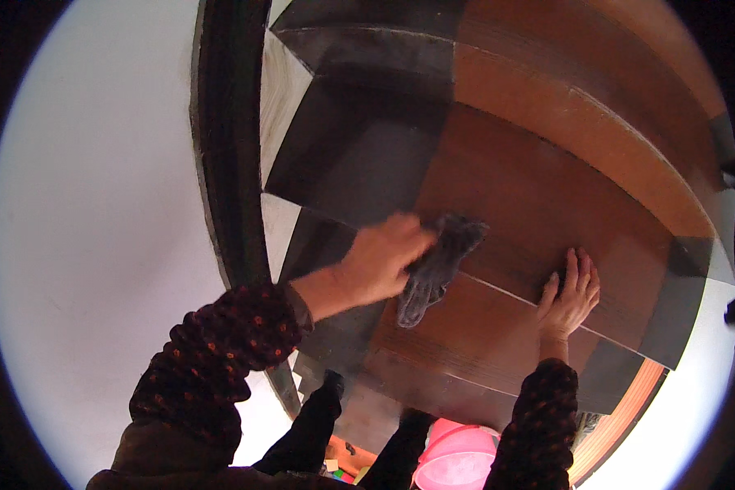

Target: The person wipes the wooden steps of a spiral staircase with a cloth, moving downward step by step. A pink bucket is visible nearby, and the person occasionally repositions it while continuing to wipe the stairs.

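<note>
My left hand (383, 254), slightly blurred, grips a dark grey cloth (432, 272). The cloth lies over the front edge of a brown stair tread (514, 184), and its lower end hangs past the edge toward the step below. My right hand (569, 297) rests on the same tread near its front edge, to the right of the cloth. Its fingers are spread a little and it holds nothing. Both forearms wear dark sleeves with small reddish dots.
More steps with an orange-brown riser (563, 116) rise above. A dark skirting board (229, 153) runs along the white wall (98, 214) on the left. Below, beside my legs (306, 422), stands a pink bucket (456, 459). Ribbed orange trim (618, 416) borders the lower right.
</note>
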`<state>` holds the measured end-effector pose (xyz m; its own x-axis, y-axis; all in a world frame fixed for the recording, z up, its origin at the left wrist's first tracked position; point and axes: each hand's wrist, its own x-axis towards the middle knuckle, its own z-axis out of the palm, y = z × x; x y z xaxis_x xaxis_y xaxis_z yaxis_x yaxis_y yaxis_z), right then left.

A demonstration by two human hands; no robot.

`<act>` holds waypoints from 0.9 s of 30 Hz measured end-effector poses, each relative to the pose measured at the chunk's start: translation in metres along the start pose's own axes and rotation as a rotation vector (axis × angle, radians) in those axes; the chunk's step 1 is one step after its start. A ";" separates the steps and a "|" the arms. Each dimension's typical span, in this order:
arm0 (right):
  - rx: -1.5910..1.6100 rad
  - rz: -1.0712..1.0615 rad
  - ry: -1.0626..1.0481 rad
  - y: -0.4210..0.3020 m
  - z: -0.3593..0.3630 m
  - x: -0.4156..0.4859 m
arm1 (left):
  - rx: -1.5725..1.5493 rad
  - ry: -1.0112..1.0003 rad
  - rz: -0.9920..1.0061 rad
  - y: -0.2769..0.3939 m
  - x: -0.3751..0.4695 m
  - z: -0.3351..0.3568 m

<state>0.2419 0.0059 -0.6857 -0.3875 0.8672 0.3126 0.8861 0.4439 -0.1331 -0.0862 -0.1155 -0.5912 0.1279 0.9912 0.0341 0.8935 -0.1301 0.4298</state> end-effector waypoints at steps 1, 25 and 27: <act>-0.013 -0.002 -0.005 0.000 0.000 0.000 | 0.005 0.102 -0.064 -0.003 0.012 -0.011; -0.028 0.001 0.030 0.002 0.006 -0.001 | 0.421 0.453 -0.226 -0.132 -0.048 0.031; -0.025 -0.002 0.056 0.002 0.008 -0.002 | 0.302 0.416 -0.301 -0.079 -0.095 0.047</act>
<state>0.2424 0.0068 -0.6943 -0.3749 0.8521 0.3653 0.8918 0.4391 -0.1091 -0.1487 -0.2008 -0.6708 -0.2749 0.9040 0.3274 0.9551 0.2175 0.2015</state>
